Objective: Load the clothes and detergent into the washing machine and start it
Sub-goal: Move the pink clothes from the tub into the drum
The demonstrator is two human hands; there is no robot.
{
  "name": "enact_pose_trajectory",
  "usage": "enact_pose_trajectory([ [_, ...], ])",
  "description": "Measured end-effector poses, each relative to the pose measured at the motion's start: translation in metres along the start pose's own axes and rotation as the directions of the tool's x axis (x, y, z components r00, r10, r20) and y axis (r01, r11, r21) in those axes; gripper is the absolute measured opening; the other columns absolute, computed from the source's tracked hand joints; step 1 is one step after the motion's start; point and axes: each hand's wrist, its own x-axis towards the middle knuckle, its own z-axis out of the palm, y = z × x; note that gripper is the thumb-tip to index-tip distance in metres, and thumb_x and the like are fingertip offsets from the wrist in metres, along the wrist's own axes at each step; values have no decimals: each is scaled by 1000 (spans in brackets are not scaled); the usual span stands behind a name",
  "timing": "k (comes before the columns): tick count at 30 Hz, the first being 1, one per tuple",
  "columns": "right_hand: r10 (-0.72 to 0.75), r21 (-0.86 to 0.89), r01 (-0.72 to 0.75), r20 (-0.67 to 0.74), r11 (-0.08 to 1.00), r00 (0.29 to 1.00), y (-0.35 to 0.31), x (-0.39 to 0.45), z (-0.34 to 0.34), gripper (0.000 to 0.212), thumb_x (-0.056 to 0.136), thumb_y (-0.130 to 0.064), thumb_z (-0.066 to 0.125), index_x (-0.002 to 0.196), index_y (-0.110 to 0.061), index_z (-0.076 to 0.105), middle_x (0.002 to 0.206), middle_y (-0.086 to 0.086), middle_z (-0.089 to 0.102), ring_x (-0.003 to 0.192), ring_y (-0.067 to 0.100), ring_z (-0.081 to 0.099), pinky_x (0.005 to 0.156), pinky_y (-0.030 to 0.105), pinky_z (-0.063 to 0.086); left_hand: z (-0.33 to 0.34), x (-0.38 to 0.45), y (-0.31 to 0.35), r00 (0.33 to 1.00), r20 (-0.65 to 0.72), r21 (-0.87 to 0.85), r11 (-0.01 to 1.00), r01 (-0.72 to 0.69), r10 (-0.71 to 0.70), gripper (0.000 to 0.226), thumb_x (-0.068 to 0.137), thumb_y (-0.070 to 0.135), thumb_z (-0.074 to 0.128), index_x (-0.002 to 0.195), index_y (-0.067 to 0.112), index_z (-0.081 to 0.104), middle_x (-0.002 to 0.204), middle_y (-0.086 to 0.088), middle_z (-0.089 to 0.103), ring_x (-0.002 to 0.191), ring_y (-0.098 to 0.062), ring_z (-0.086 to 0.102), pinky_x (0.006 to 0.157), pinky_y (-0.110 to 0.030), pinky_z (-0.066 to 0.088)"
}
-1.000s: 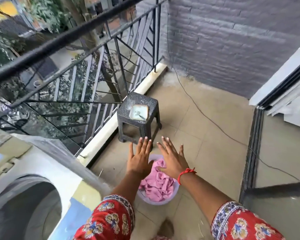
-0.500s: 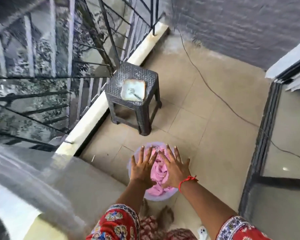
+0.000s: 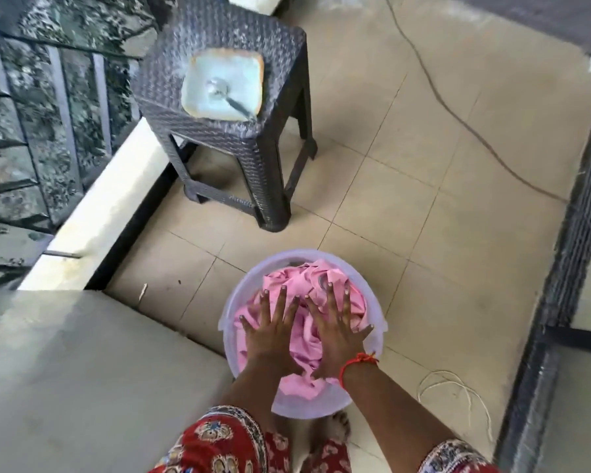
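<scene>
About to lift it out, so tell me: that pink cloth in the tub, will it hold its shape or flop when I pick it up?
The pink cloth lies crumpled in soft folds in the tub, so it will likely droop and trail. Both hands lie open and flat on it; gathering it with both probably works best. Whether it is wet, thus heavier, cannot be told.

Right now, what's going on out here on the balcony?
A person is bent over a pale plastic tub on the tiled floor, with the left hand and right hand spread flat on the pink clothes heaped in it. Nothing is lifted yet. Beside the railing, a dark woven stool carries a square dish with a spoon.
</scene>
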Motion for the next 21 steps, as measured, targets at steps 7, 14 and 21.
enact_pose_trajectory([
  [7,-3,166,26,-137,986,991,18,62,71,126,58,-76,55,151,-37,-19,161,11,-21,147,36,-23,117,64,5,50,67,3,1000,16,-66,998,-14,15,141,61,75,68,125,33,-51,148,-2,-43,139,-41,-32,100,-79,23],
  [14,26,192,-10,-82,981,996,14,101,94,124,60,-65,62,153,-34,-15,164,4,-10,150,38,-8,116,63,17,78,107,-6,999,-35,-146,989,-16,11,134,65,54,78,144,36,-29,159,-3,-20,144,-46,-14,95,-57,49],
  [21,-14,186,35,-117,982,993,13,95,77,99,77,-31,72,155,-25,12,161,7,17,148,35,18,116,46,18,83,122,-12,996,-74,-256,964,-65,47,99,68,38,66,149,23,12,154,-3,28,143,-40,23,109,-55,35],
])
